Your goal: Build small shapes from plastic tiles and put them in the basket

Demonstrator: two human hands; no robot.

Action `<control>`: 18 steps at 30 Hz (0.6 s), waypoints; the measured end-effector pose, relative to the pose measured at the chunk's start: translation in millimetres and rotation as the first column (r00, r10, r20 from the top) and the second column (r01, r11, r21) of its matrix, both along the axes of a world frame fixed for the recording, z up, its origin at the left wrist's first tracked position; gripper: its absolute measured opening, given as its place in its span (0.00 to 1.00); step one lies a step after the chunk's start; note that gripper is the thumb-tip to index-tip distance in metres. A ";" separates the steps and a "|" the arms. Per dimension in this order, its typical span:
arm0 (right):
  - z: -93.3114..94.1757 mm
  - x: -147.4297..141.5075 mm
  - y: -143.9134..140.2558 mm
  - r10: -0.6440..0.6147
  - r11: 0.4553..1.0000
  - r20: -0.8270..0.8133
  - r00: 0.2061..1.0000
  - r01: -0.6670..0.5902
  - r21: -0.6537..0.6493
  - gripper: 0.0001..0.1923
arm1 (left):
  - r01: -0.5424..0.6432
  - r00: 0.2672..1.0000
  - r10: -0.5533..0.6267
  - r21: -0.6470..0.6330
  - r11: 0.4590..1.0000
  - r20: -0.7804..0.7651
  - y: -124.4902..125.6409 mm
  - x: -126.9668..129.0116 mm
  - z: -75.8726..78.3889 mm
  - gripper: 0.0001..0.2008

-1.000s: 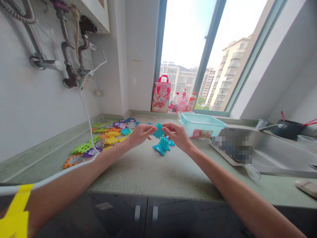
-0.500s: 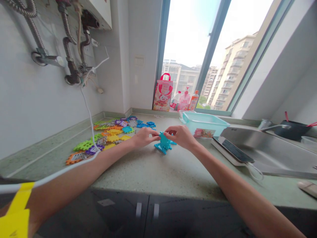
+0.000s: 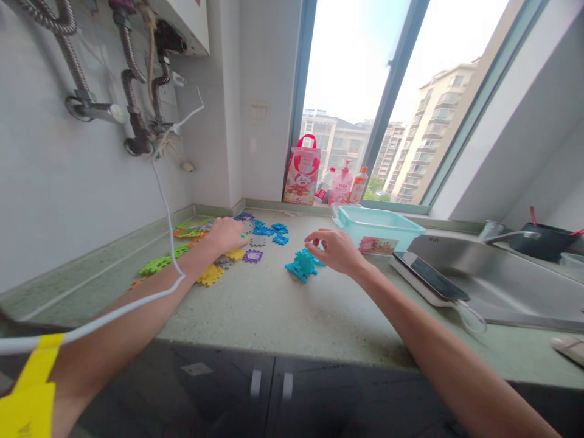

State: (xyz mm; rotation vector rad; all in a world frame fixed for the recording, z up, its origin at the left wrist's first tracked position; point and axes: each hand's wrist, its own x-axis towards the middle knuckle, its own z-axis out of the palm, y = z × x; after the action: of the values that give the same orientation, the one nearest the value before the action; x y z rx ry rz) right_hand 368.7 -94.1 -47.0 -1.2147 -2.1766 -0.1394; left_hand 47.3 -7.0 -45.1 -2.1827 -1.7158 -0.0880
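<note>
My right hand (image 3: 335,250) hovers just beside the teal block assembly (image 3: 301,266), fingers loosely curled and parted, thumb and forefinger near its top edge; I cannot tell whether they touch it, and they hold nothing firmly. The assembly stands on the countertop (image 3: 292,310) between my 2 hands. My left hand (image 3: 227,234) lies palm down on the pile of loose foam-like puzzle pieces (image 3: 205,255), fingers spread over them, gripping nothing that I can see. Half a second ago both hands were pinched together at the assembly; now my left has left it and gone over to the pile, and a few pieces, a purple piece (image 3: 252,255) and blue pieces (image 3: 269,230), lie exposed between pile and assembly. Behind the assembly sits a pale teal plastic tub (image 3: 378,226), and to the right a tablet-like device (image 3: 429,277) lies at the edge of the steel sink (image 3: 511,280). A white cable (image 3: 164,201) hangs from the pipes (image 3: 132,91) on the wall. On the window ledge stand a red-and-white bag (image 3: 302,170) and 3 bottles (image 3: 342,184).
</note>
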 end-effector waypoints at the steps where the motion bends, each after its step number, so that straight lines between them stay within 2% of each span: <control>1: 0.3 0.4 0.4 -0.002 1.000 -0.006 1.000 0.002 0.003 0.10 | -0.007 1.000 0.007 -0.021 1.000 0.012 2.3 -2.0 -0.1 0.17; 5: 0.0 1.1 2.1 0.000 1.000 -0.027 1.000 0.000 0.014 0.10 | 0.018 0.995 -0.013 -0.055 0.998 0.096 9.3 -1.8 -3.3 0.13; 10: -2.1 -0.1 3.4 0.013 0.999 -0.040 0.999 -0.012 0.034 0.10 | 0.052 0.981 -0.036 -0.077 0.996 0.193 10.7 1.0 -4.1 0.17; 13: -2.1 -1.6 2.6 0.002 0.999 -0.064 0.998 0.001 0.041 0.10 | 0.143 0.958 -0.143 0.020 0.990 0.247 1.4 8.1 2.5 0.13; 15: -1.0 -3.1 0.2 0.008 0.999 -0.101 0.995 -0.003 0.052 0.12 | 0.279 0.878 -0.332 0.194 0.940 0.344 -10.4 18.6 7.3 0.10; 16: -0.1 -4.1 -1.4 0.026 0.998 -0.121 0.992 -0.019 0.061 0.13 | 0.352 0.802 -0.447 0.291 0.890 0.397 -17.9 25.5 9.0 0.08; 18: 1.5 -6.7 -4.7 0.086 0.995 -0.163 0.983 -0.076 0.063 0.17 | 0.461 0.599 -0.645 0.455 0.762 0.474 -34.7 41.8 10.0 0.08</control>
State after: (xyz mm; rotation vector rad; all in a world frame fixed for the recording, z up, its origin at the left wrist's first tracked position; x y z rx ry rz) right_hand 362.0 -98.9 -45.4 -1.0651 -2.0594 -0.0629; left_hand 89.1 -41.7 -35.1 -2.5213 -1.0465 -1.2621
